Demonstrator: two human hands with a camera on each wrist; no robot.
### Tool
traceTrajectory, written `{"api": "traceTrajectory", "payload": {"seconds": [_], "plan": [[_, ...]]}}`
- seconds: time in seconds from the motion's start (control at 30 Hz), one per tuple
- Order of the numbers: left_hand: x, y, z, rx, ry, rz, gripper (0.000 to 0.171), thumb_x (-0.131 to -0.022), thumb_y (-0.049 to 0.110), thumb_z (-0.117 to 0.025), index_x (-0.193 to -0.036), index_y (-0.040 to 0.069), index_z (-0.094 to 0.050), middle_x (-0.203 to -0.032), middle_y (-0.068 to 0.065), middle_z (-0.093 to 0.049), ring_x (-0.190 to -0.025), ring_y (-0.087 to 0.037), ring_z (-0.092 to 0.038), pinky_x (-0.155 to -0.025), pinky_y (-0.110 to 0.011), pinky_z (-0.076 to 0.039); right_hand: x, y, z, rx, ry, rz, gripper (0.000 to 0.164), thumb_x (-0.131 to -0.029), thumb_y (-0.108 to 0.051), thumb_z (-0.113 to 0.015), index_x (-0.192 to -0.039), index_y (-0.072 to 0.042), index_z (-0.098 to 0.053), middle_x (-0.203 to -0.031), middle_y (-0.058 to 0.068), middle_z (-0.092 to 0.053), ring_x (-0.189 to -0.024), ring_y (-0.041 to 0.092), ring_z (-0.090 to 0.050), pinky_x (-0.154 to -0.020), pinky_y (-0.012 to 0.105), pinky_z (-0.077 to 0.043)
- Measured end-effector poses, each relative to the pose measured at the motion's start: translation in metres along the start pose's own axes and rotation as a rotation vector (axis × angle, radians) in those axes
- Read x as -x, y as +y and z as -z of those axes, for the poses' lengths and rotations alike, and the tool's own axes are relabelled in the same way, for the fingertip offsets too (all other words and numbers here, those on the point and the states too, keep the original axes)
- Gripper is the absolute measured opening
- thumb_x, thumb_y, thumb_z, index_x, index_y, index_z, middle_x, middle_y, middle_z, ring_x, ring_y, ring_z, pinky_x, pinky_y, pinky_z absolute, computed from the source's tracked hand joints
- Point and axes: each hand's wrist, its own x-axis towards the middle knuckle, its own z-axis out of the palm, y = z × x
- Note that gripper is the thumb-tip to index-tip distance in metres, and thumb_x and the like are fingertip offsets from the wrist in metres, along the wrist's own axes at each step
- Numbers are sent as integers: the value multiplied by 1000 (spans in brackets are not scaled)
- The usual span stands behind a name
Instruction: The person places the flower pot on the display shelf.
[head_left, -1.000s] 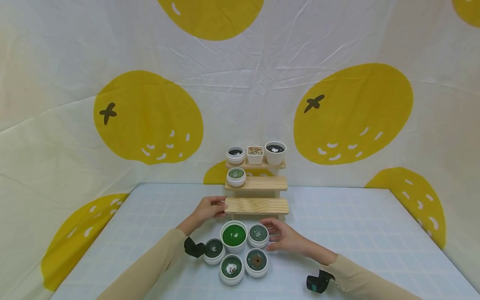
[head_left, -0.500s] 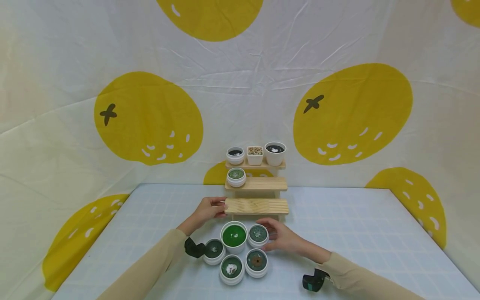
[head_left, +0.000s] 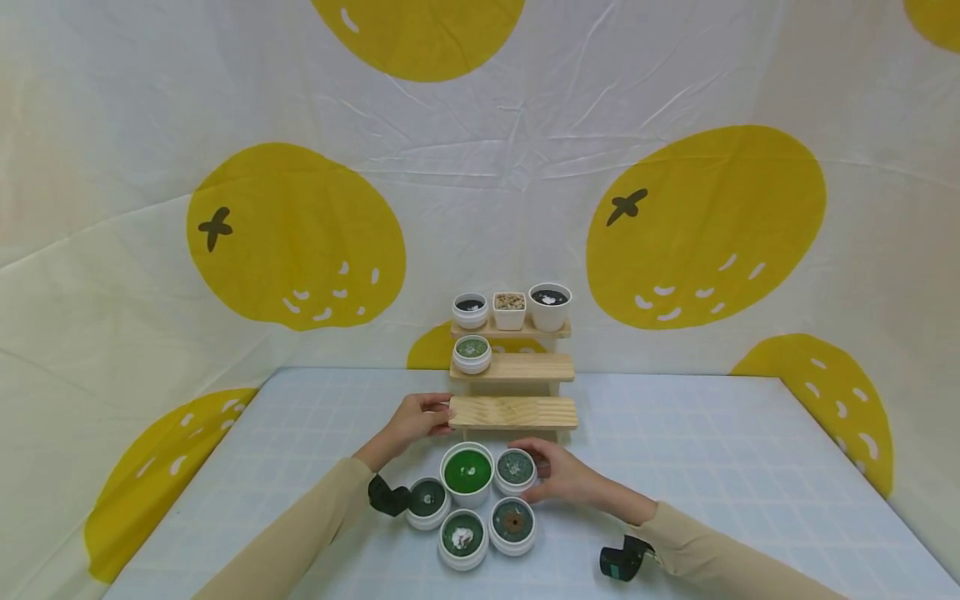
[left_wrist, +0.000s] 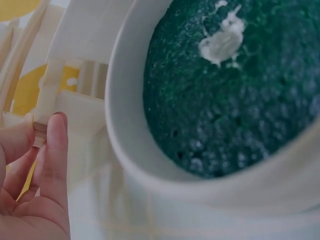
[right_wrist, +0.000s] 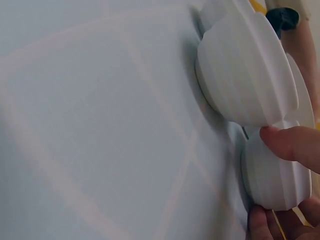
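Note:
My left hand (head_left: 412, 418) pinches the left end of the lowest step of a three-tier wooden stand (head_left: 517, 412); the left wrist view shows thumb and fingers on either side of the wooden end (left_wrist: 42, 129). With my right hand (head_left: 567, 475) I grip a small white pot (head_left: 516, 468) with speckled grey-green filling. In the right wrist view the thumb lies on one side of this pot (right_wrist: 275, 175) and the fingers curl under the other side. A larger white pot with bright green filling (head_left: 467, 473) stands just left of it.
Nearer me stand white pots with dark green fill (head_left: 427, 498), a white-topped fill (head_left: 462, 535) and a brown-centred fill (head_left: 513, 523). The stand's top step holds a pebble-filled square pot (head_left: 510, 312) between two dark-filled pots; a green-topped pot (head_left: 472, 353) sits on the middle step.
My right hand has moved slightly left and closed its thumb and fingers around the small grey-green pot. The left hand stays at the stand.

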Motion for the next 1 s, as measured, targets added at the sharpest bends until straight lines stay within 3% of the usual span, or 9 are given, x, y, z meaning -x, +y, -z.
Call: {"api": "traceTrajectory", "payload": {"seconds": [0.43,0.7,1.0], "plan": [[2,2,0,-28,4,12,41,-90,4,-64,-129,-3,-57,-104,-17,-62,-69,-11,-65,-71,-30,-62,3,-2,-1,16,29,0,69,-72,0,-80,-132,6,-47,-126,22,-56,-116,34,-56,-97,40,-53],[3,3,0,-20,10,16,41,-90,3,-64,-129,-3,-57,-105,-17,-62,-69,-11,-65,-73,-32,-62,7,1,3,11,84,-20,69,-69,-2,-82,-129,5,-49,-122,18,-59,-109,24,-59,-93,25,-53],[3,3,0,-22,9,8,40,-90,3,-64,-129,-3,-57,-105,-17,-61,-69,-12,-65,-73,-33,-62,14,-4,7,60,210,-95,67,-68,-9,-85,-126,0,-52,-121,12,-59,-109,25,-58,-96,42,-53]]}}
